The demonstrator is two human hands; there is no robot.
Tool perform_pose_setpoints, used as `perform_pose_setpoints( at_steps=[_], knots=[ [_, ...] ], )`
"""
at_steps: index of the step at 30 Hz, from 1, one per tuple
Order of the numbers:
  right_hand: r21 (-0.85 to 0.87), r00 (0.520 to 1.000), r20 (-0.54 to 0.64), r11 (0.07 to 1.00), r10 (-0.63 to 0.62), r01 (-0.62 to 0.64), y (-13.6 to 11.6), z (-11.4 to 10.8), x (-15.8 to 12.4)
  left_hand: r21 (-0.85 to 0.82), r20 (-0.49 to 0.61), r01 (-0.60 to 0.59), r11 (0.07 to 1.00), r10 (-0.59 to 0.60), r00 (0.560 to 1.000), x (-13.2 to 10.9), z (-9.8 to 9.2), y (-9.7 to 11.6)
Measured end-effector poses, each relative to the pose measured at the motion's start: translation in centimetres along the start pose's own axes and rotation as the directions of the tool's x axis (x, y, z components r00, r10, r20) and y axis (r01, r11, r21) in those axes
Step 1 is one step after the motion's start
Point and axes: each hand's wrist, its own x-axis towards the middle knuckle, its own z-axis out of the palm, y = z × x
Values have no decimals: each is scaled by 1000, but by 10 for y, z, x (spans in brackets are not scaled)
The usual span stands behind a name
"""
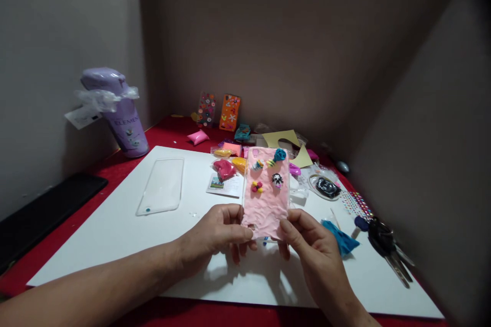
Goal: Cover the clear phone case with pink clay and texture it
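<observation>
A phone case (264, 214) coated in pink clay is held up over the white board (115, 245). Small clay ornaments sit on its upper half: a blue rose-like piece (280, 155), a black-and-white piece (276, 180) and a yellow-and-red flower shape (257, 187) among them. My left hand (218, 230) grips its lower left corner, thumb on the front. On the lower right edge, my right hand (310, 245) pinches it the same way. Fingers behind the case are partly hidden. Left of it, a clear phone case (163, 186) lies flat on the board.
Clay packets, including a red one (225, 169), lie behind the held case. At right are a blue packet (341, 239), keys (389, 250) and stick-on gems (356, 204). A purple bottle (125, 117) stands at left; an orange decorated case (230, 112) leans at the back.
</observation>
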Motion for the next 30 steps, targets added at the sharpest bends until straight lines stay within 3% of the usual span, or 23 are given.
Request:
perform_pose_setpoints(
  at_steps=[30],
  knots=[
    [-14,1000,-5,1000,-16,16,-1,2,-1,10,-17,20,1000,-19,1000,2,-1,-2]
  ],
)
